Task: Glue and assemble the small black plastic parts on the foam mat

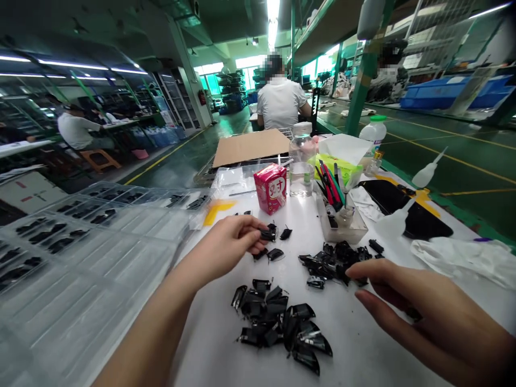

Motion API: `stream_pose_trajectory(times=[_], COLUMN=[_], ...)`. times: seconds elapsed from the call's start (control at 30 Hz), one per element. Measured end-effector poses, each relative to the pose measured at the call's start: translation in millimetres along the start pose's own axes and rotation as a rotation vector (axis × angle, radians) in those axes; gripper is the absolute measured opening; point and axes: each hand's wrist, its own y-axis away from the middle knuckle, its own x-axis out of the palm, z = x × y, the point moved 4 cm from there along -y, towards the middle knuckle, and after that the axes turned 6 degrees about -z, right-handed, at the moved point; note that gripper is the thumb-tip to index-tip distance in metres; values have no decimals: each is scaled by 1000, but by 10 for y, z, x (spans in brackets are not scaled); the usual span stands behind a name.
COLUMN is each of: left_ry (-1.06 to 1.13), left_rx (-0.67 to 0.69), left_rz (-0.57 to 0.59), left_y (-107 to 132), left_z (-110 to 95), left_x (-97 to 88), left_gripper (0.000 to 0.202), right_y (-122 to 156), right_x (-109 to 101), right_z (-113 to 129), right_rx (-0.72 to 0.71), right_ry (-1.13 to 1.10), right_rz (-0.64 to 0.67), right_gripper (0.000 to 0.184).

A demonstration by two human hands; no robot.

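Observation:
My left hand [236, 242] reaches over the middle of the white table, thumb and fingers pinched on a small glossy black plastic part [268, 235]. Just beside it lie a few similar loose parts [276, 254]. On the right, my right hand [407, 306] has its thumb and index finger apart, the index fingertip at the edge of a heap of black parts [336, 260]. Something dark shows below its palm, too hidden to name. Nearer to me, between my forearms, sits another pile of curved black parts [278, 317].
Clear compartment trays [133, 236], some holding black parts, extend along the left. Behind the parts stand a red drink carton [271, 188], a clear bottle [301, 161] and a tool box [344, 228]. A white cloth [463, 258] lies at right. A person [280, 99] sits ahead.

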Motion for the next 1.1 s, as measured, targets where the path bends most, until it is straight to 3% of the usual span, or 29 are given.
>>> stream_pose_trajectory(times=[0.13, 0.37, 0.73, 1.1], left_ry=[-308, -608, -729, -776], left_rx=[-25, -47, -12, -21], left_rz=[-120, -45, -21, -66], left_y=[31, 85, 94, 57], left_z=[101, 103, 50, 47], left_x=[-180, -141, -55, -9], left_gripper=[23, 27, 32, 31], right_y=[57, 147, 216, 260], right_x=[38, 87, 131, 176], right_z=[-26, -85, -118, -69], right_rx=[8, -31, -29, 6], right_ry=[42, 122, 202, 105], right_rz=[-8, 27, 38, 62], right_gripper=[17, 22, 25, 30])
